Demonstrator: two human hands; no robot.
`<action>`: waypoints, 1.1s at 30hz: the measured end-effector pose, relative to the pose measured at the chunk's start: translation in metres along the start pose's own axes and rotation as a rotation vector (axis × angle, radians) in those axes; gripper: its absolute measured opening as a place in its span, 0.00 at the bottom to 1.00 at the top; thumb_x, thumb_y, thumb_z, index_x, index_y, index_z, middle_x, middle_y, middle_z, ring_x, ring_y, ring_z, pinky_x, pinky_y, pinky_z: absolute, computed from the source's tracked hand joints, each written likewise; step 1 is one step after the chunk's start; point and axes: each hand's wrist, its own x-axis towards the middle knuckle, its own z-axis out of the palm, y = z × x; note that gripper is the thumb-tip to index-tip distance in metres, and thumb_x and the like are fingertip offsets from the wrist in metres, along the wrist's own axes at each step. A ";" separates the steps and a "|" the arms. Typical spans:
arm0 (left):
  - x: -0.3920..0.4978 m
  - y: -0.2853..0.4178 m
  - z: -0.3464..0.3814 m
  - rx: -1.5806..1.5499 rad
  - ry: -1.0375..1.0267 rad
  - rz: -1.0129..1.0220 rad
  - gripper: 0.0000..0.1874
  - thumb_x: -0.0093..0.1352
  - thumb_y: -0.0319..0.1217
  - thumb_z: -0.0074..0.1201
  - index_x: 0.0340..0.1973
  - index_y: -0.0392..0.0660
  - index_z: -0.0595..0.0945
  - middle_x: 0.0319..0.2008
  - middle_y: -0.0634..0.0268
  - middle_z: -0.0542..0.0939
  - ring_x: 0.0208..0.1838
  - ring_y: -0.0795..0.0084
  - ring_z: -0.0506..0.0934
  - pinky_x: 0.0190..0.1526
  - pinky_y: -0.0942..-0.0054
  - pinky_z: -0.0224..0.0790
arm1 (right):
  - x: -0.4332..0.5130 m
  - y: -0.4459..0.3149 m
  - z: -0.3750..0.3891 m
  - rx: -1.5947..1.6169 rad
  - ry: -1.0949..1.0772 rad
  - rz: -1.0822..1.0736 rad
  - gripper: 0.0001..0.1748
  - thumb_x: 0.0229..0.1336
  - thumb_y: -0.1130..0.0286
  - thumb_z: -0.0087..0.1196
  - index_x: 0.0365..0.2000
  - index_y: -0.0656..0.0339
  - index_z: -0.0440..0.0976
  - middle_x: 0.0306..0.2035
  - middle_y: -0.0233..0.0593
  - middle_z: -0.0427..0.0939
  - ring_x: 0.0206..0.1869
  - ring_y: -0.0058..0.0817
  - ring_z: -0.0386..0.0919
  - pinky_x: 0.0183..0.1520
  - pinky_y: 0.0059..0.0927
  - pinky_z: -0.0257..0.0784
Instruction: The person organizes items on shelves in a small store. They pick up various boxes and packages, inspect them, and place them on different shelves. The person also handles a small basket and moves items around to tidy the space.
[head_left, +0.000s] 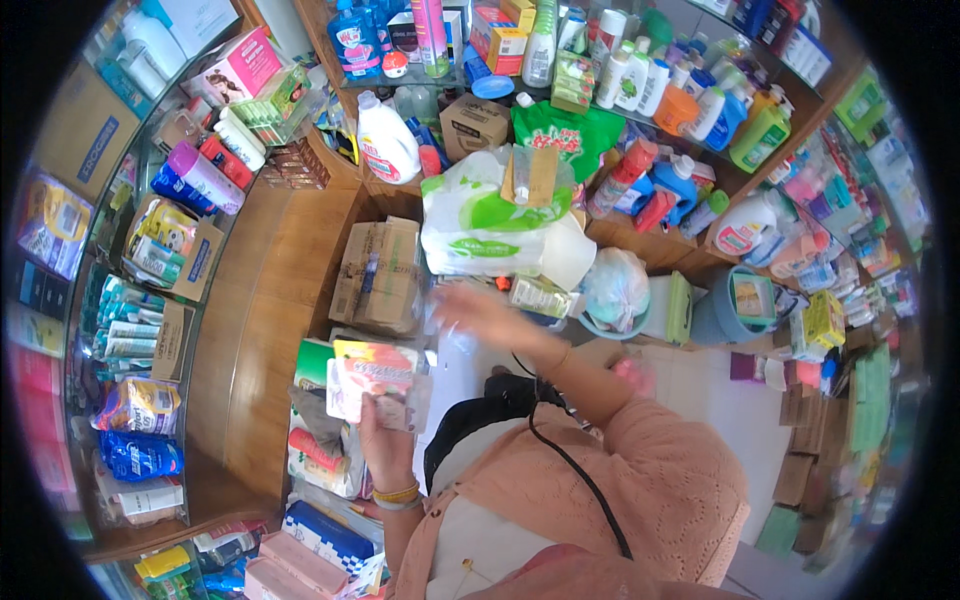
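My left hand (386, 442) pinches a flat printed pack (373, 379) in pink, white and yellow, with clear plastic showing along its right side. A yellow band and a pale band circle that wrist. Blurred by motion, my right hand (484, 315) reaches across near a taped cardboard box (377, 277). Something clear shows at its fingertips, but I cannot tell whether it is held. Below and behind the printed pack lie a grey cloth item (319, 420) and a red item (313, 448).
A wooden counter (247, 277) runs along the left, beside glass shelves of boxed toothpaste (135, 330). Large white-and-green plastic packs (487, 217) stand ahead. A bagged bin (615, 292) and a blue-grey bucket (724, 315) sit to the right. Pink boxes (296, 566) lie lower left.
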 end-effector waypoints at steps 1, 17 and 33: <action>0.006 0.000 0.004 0.002 0.048 0.039 0.20 0.71 0.35 0.46 0.58 0.45 0.68 0.51 0.64 0.75 0.51 0.69 0.74 0.54 0.65 0.66 | 0.023 -0.016 -0.030 -0.281 0.265 0.178 0.26 0.57 0.56 0.56 0.49 0.65 0.70 0.42 0.38 0.76 0.36 0.25 0.75 0.40 0.26 0.72; 0.046 -0.040 0.039 0.148 0.208 0.232 0.18 0.70 0.32 0.48 0.54 0.42 0.71 0.49 0.61 0.76 0.49 0.67 0.75 0.53 0.65 0.66 | 0.131 0.080 -0.277 -0.974 0.983 0.539 0.35 0.39 0.49 0.60 0.41 0.69 0.70 0.39 0.53 0.76 0.45 0.47 0.76 0.48 0.39 0.72; 0.025 -0.040 0.032 0.245 0.269 0.369 0.08 0.68 0.29 0.51 0.39 0.39 0.78 0.35 0.60 0.81 0.37 0.71 0.80 0.42 0.72 0.74 | 0.118 0.145 -0.365 0.237 0.600 0.373 0.30 0.44 0.63 0.66 0.48 0.62 0.69 0.43 0.37 0.75 0.44 0.31 0.75 0.44 0.35 0.74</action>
